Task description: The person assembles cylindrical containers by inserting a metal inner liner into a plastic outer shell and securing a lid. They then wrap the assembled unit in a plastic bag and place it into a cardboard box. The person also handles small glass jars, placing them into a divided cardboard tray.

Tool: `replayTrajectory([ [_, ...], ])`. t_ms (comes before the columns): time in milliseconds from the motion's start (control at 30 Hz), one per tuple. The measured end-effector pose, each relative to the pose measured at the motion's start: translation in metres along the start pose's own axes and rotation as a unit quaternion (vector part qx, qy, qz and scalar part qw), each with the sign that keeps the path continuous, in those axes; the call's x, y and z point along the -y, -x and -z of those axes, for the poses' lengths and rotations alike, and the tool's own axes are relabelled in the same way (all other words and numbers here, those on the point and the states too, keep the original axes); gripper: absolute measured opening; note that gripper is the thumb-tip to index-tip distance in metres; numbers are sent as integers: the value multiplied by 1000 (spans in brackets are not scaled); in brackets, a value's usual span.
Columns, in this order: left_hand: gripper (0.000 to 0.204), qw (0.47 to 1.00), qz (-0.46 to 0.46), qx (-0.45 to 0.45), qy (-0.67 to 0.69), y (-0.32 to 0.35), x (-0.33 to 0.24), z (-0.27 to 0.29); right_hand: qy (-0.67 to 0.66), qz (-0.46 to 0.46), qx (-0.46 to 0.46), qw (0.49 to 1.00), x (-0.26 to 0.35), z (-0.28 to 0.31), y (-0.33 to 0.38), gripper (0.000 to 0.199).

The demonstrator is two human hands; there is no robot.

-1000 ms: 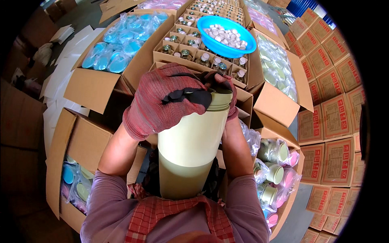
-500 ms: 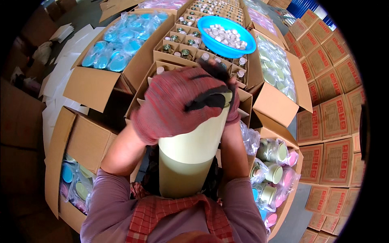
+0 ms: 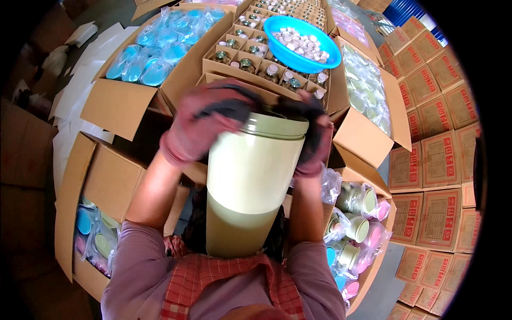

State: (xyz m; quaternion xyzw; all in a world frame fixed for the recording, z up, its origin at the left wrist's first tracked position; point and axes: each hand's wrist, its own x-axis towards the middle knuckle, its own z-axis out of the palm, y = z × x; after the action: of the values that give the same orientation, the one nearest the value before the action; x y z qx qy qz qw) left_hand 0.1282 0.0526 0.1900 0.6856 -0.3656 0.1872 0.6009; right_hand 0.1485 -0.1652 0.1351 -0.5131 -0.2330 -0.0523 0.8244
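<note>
A tall pale green canister (image 3: 250, 176) stands upright against my front, darker green toward its base, with a ridged green band (image 3: 277, 127) round its top. Red and black knit gloves cover both hands. My left hand (image 3: 210, 120) curls over the left side of the rim, its fingers somewhat blurred. On the opposite side my right hand (image 3: 314, 136) wraps the upper edge, partly hidden behind the canister. The gloves and band hide what lies at the far side of the rim.
Beyond my hands, a divided carton (image 3: 229, 68) holds glass jars, with a blue basin (image 3: 296, 65) of small whitish caps on it. Bagged blue lids (image 3: 154, 72) fill a carton at left, green ones (image 3: 368, 90) at right. Bagged canisters (image 3: 356, 226) lie at lower right; printed cartons (image 3: 440, 160) are stacked beyond.
My hands have parted from over the top of the canister to opposite sides of its rim, so the green band shows. The canister's top has tilted toward me slightly.
</note>
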Motion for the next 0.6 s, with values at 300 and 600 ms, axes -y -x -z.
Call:
replayTrajectory([
  [300, 43, 981, -71, 29, -176, -23, -29, -23, -65, -9, -29, 997, -23, 2, -15, 59],
  [600, 39, 994, 99, -22, 43, 0, -9, 1, 37, 46, -17, 998, 14, -9, -7, 63],
])
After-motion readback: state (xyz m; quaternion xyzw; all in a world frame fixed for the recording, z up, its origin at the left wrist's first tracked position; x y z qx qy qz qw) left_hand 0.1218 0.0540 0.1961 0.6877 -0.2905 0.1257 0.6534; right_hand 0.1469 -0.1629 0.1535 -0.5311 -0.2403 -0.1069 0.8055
